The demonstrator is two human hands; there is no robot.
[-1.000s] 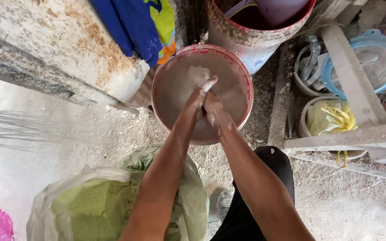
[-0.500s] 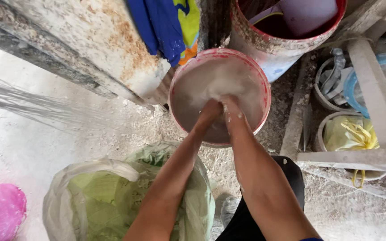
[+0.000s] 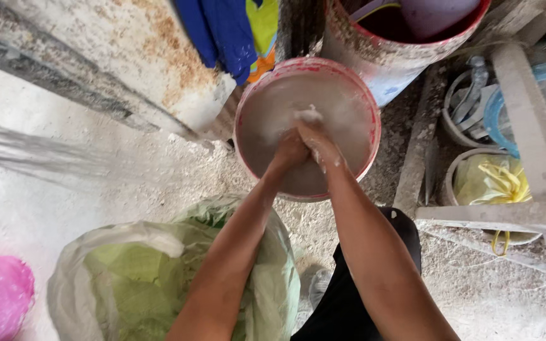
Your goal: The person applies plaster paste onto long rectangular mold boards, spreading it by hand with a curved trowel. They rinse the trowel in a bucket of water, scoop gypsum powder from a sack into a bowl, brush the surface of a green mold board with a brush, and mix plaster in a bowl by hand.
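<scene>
Reddish plastic bucket point(image 3: 369, 120) sits at twelve o'clock from me, holding murky whitish water. My left hand point(image 3: 290, 151) and right hand point(image 3: 318, 144) are pressed together inside it, fingers curled, white lather on them; whether they clutch anything between them I cannot tell. At seven o'clock lies a green sack point(image 3: 127, 278); at one o'clock stands a bigger bucket point(image 3: 399, 57)

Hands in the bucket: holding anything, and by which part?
Left hand and right hand press together over the red-rimmed bucket, smeared with white paste; no distinct object visible.
</scene>
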